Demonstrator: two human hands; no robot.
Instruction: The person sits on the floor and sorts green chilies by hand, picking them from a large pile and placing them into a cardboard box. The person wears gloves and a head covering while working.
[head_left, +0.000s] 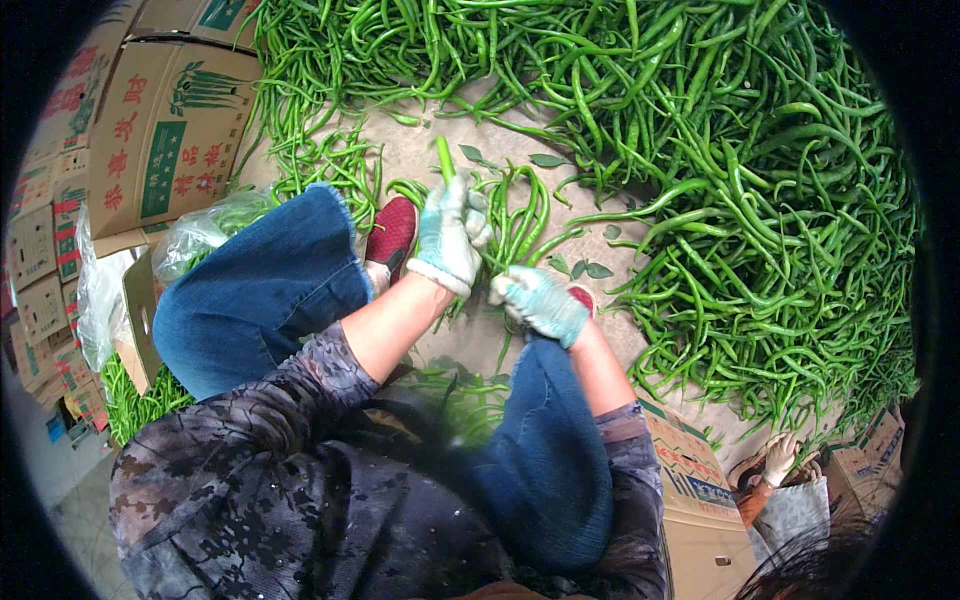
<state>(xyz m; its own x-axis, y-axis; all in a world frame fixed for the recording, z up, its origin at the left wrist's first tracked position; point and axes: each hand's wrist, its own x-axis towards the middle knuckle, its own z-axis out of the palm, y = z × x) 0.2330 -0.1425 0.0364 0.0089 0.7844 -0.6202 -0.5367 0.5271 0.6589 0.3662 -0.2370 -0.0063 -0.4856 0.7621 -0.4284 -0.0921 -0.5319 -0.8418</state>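
Observation:
My left hand (450, 236), in a white and pale-teal work glove, is closed on a green chili pepper (445, 159) whose thick end sticks up past the fingers. To its right, my right hand (546, 304), gloved alike, has its fingers curled in. A thin green strand runs between both hands; blur hides whether the right fingers pinch it. Just beyond them a loose cluster of long green chilies (529, 214) lies on the tan ground sheet (442, 341). More chilies (472, 405) are between my legs, partly blurred.
A large heap of green chilies (720, 195) spreads ahead and right. At left stand printed cardboard cartons (169, 142) and an open carton with clear plastic lining (105, 300). Another carton (705, 517) is at my right, beside a co-worker's gloved hand (781, 457). Loose leaves (592, 268) dot the sheet.

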